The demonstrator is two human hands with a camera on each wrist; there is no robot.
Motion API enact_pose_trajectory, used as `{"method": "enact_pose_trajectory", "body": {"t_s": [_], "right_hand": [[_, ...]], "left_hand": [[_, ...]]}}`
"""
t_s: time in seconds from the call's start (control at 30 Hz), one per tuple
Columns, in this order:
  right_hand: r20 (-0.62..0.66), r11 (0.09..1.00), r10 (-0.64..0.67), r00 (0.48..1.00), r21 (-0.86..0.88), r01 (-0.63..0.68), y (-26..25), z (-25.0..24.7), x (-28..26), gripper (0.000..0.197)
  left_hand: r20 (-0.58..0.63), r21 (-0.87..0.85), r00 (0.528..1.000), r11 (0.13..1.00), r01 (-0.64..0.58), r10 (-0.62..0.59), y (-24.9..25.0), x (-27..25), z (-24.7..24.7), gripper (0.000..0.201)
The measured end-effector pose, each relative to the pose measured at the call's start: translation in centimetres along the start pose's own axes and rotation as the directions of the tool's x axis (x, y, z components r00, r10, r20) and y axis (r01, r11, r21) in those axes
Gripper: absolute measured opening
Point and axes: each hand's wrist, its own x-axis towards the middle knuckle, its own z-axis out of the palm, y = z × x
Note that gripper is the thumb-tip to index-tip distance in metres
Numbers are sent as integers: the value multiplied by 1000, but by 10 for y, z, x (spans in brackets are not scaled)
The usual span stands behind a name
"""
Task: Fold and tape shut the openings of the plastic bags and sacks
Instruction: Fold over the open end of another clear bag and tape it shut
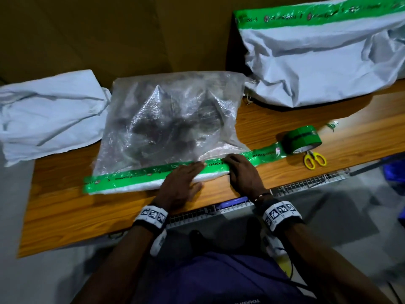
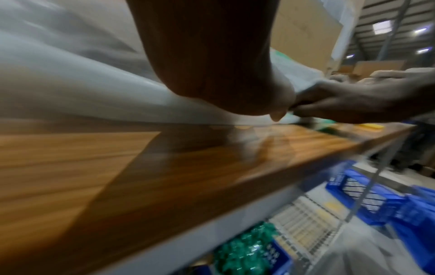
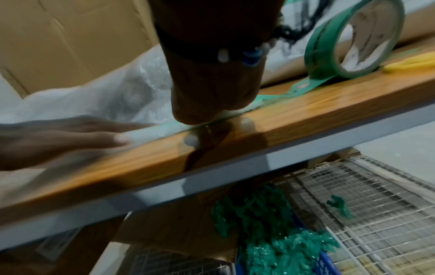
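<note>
Lying across the middle of the wooden worktop (image 1: 72, 207) is a clear plastic bag (image 1: 173, 119), its film crinkled over dark contents that cannot be made out through it. Its folded near edge (image 1: 131, 185) runs along the front of the worktop, and a strip of green printed tape (image 1: 135, 175) is laid lengthwise over that fold. The strip runs on to the right, uncut, into the tape roll (image 1: 303, 139), which stands on its edge on the worktop just right of the bag. Yellow-handled scissors (image 1: 314, 160) lie just in front of the roll.

The left hand (image 1: 180, 185) lies palm down on the fold with its fingers stretched flat over tape and plastic, gripping nothing; it is blurred in every view. The right hand (image 1: 242, 174), just beside it on the right, presses down on the tape, fingers bent over the fold and the thumb at its near edge.

A large white sack (image 1: 324, 69) stands at the far right, bulging, its top folded over and sealed with a band of the same green tape (image 1: 317, 15). A second white sack (image 1: 50, 113) lies crumpled and flat at the far left, touching the clear bag. Below the worktop, a blue crate (image 3: 322, 260) holds crumpled green tape scraps (image 3: 282, 240).
</note>
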Motion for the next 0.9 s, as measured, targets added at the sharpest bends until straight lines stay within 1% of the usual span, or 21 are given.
{"method": "enact_pose_trajectory", "body": {"t_s": [0.1,0.17,0.27,0.33,0.37,0.4,0.47,0.53,0.57,0.63,0.7,0.77,0.83,0.9], "right_hand": [[-1,999,11,1000,-31,-11,1,5,1,50],[-25,998,20,999,-52,-21,-2,5,1,50],[-26,998,18,1000,-68,-20,-18,9,5,57],[41,999,-47,998,-18,48,-41,27,13,63],[87,996,-88,992,15,87,-55,40,17,61],[105,993,-111,988,35,108,-67,53,20,56],[58,995,-87,995,45,85,-79,67,19,46],[-2,997,-57,998,45,57,-77,67,13,43],[-7,997,-60,998,42,60,-74,64,11,42],[-4,997,-65,998,42,65,-69,61,7,42],[-9,997,-53,999,52,53,-71,60,6,42],[-11,996,-60,998,66,60,-72,61,6,41],[-8,995,-76,997,68,76,-73,61,5,42],[3,997,-63,998,38,63,-76,58,8,44]], "left_hand": [[-37,53,999,999,11,-9,-36,-33,-16,67],[-53,60,998,998,21,-17,-48,-47,-21,69],[-3,43,999,998,55,-55,-46,-47,-17,75],[-1,41,997,997,72,-73,-43,-45,-12,79],[-5,42,997,996,80,-80,-43,-46,-11,80],[-5,40,997,996,78,-78,-44,-46,-13,80],[22,48,999,998,34,-36,-49,-46,-17,81],[59,65,998,998,-17,13,-57,-48,-23,81],[65,64,998,998,-27,23,-64,-51,-26,80],[40,84,999,996,-34,31,-86,-70,-35,76],[7,103,1000,994,-20,19,-115,-102,-50,73],[-34,69,999,998,11,-9,-137,-136,-66,71],[-48,64,999,998,26,-23,-144,-149,-69,70],[-44,55,998,997,56,-54,-140,-146,-65,66]]}}
